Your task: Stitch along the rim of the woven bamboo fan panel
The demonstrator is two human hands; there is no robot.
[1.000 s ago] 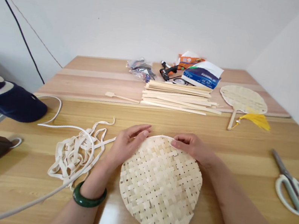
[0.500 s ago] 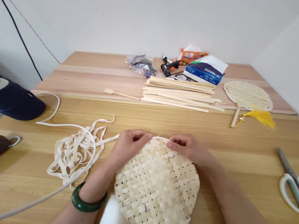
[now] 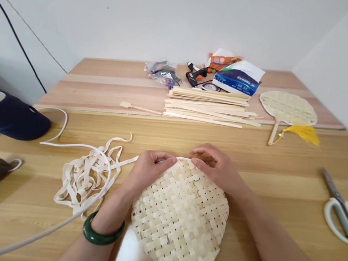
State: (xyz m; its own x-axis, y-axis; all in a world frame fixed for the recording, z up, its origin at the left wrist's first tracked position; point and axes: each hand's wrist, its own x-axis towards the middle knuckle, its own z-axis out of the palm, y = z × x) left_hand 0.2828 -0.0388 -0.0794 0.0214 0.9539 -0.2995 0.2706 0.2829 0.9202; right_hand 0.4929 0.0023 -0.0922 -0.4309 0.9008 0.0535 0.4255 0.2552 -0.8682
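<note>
A round woven bamboo disc [image 3: 179,216] tilts up above the table, its lower rim uneven with strip ends. My left hand [image 3: 150,169] pinches its upper left edge, thumb in front and fingers behind. White binding tape [image 3: 127,162] runs from a loose heap of tape [image 3: 83,182] to that hand, and a white band lines the disc's top edge. My right hand [image 3: 216,166] is at the top edge, its thumb against the rim and its fingers lifted apart behind it. A green bangle [image 3: 100,238] circles my left wrist.
Scissors [image 3: 343,212] lie at right. Behind are a finished fan [image 3: 287,108] with yellow tassel [image 3: 303,133], bamboo strips [image 3: 210,110], a glue gun [image 3: 196,76] and a tissue pack [image 3: 237,81]. A white cable [image 3: 57,227] crosses the left side, near a dark blue bottle [image 3: 6,113].
The fingers of my right hand have loosened and lifted from the disc's top edge, shifting slightly left. My left hand keeps its pinch. The whole view has shifted slightly.
</note>
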